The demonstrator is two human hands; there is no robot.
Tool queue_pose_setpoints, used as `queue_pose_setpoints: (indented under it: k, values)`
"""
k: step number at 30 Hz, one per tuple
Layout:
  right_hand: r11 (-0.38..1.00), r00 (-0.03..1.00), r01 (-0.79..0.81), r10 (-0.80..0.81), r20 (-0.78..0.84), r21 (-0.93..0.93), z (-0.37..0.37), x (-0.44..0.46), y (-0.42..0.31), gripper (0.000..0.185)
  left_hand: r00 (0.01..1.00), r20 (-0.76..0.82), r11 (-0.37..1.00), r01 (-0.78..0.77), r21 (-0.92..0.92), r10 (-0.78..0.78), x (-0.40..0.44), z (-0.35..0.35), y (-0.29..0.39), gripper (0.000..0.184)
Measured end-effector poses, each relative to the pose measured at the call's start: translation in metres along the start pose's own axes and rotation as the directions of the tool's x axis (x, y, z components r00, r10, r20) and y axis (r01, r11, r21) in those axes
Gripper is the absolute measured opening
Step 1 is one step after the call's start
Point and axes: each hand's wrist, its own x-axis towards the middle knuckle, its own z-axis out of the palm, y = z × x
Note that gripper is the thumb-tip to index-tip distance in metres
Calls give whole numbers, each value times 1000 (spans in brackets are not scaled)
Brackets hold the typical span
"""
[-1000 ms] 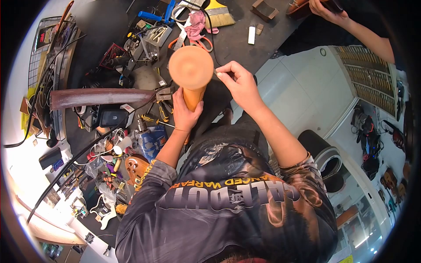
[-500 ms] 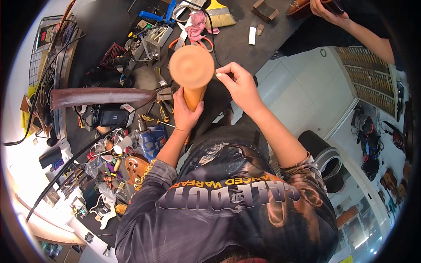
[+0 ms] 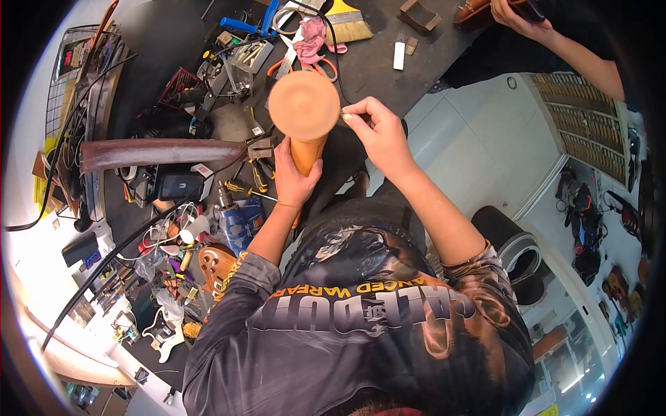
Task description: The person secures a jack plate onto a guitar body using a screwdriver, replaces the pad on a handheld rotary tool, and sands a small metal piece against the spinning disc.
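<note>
My left hand [image 3: 295, 179] is wrapped round the orange handle of a tool with a round disc head [image 3: 304, 105]; the disc's face looks blurred. At the disc's right edge, my right hand [image 3: 374, 128] pinches a small dark piece between thumb and fingertips. That piece is too small to make out. Left of my left hand, a long brown strip-like part [image 3: 159, 154] reaches to a metal clamp [image 3: 262, 148].
Scissors [image 3: 322, 68], a pink cloth [image 3: 310, 41] and a wide brush [image 3: 347, 24] lie beyond the disc. A blue power tool [image 3: 241, 225] and screwdrivers are at the left. Another person's hand [image 3: 520, 19] holds a brown object at the top right.
</note>
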Motion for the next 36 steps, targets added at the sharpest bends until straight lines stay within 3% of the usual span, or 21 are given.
queue_pose_setpoints:
  k: [36]
  values:
    - [985,997,-36,47,-57,171,10,-3,14,13,1000,-5,1000,-4,8,4,-1,1,-1,98]
